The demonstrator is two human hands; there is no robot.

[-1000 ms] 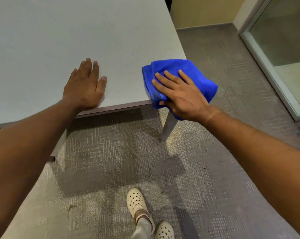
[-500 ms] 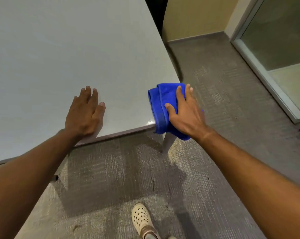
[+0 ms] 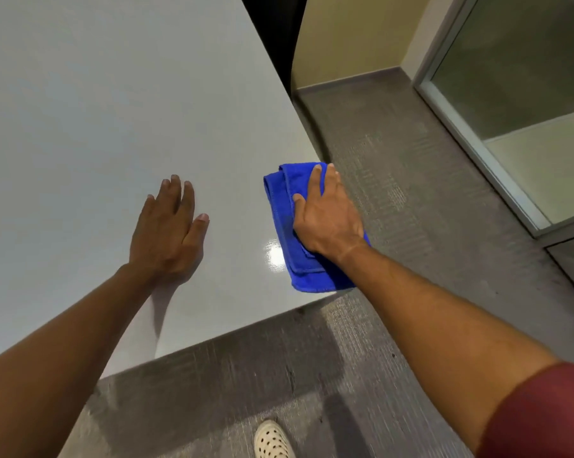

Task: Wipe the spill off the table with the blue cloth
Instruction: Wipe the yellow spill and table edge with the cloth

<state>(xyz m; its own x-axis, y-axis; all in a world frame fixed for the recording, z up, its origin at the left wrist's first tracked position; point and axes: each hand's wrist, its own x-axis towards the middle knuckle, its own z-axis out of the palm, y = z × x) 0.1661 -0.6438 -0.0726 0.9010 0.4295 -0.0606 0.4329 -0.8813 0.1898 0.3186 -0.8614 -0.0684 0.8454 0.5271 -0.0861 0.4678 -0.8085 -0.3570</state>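
A folded blue cloth lies flat on the near right corner of the pale grey table. My right hand presses down on top of the cloth, fingers pointing away from me, covering its right half. To the cloth's left a small shiny wet patch glints on the tabletop. My left hand rests flat on the table, fingers spread, a hand's width left of the cloth and holding nothing.
The table's right edge and near edge drop to grey carpet. A glass partition with a metal frame stands at the right. My light perforated shoe shows at the bottom.
My right hand has pushed the cloth from hanging over the table's corner fully onto the tabletop. The left hand stays flat on the table; the view has moved closer over the table.
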